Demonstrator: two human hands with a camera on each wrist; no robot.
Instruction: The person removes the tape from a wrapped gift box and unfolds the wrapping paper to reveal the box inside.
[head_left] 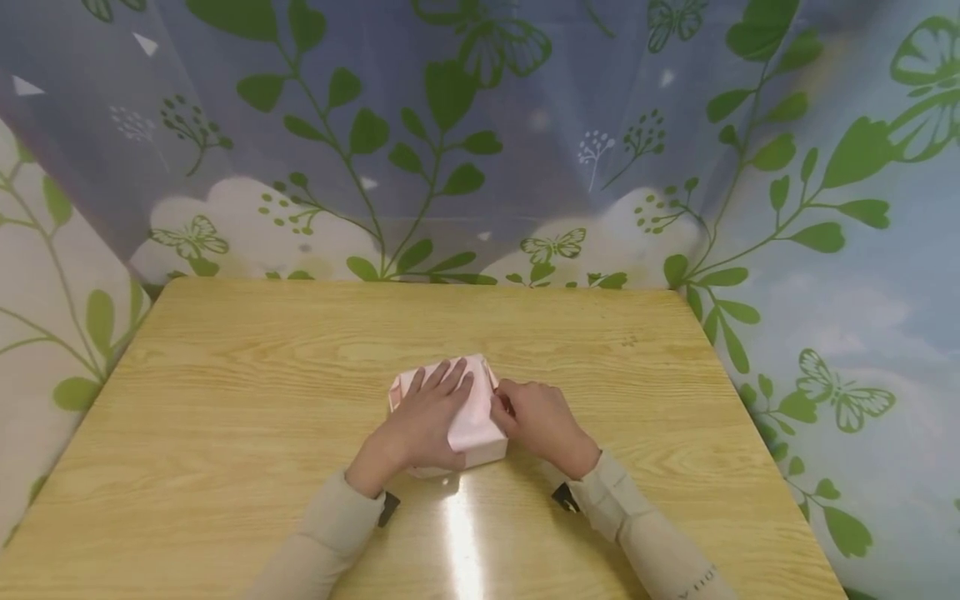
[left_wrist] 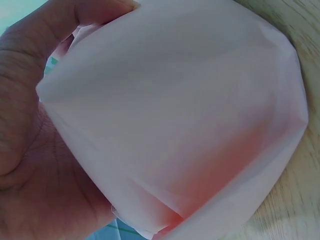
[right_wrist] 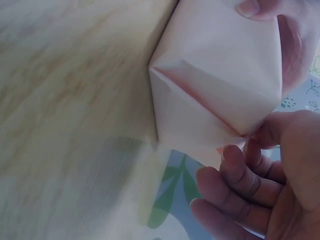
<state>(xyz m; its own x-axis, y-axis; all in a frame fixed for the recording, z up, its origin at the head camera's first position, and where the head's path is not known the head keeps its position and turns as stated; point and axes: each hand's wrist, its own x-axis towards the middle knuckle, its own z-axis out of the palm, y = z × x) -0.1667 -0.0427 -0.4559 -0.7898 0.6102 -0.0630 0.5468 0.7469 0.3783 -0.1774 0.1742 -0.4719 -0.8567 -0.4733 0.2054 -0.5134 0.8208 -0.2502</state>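
Observation:
A box-shaped package wrapped in pale pink paper (head_left: 478,417) lies on the table. My left hand (head_left: 426,423) rests on its top with the fingers spread and fairly straight, the thumb against the near side. At the package's right end, my right hand (head_left: 542,421) has its fingers curled. The right wrist view shows that thumb and forefinger pinching the edge of a folded paper flap (right_wrist: 210,107); the other fingers are loosely bent. In the left wrist view, the paper's folded end (left_wrist: 170,110) bulges, with a darker pink shade along a crease. What the package contains is hidden.
The wood-grain table (head_left: 247,358) stretches out on all sides of the package. Behind and beside it hang cloths (head_left: 525,150) printed with leaves and butterflies. Light glares off the tabletop in front of the package.

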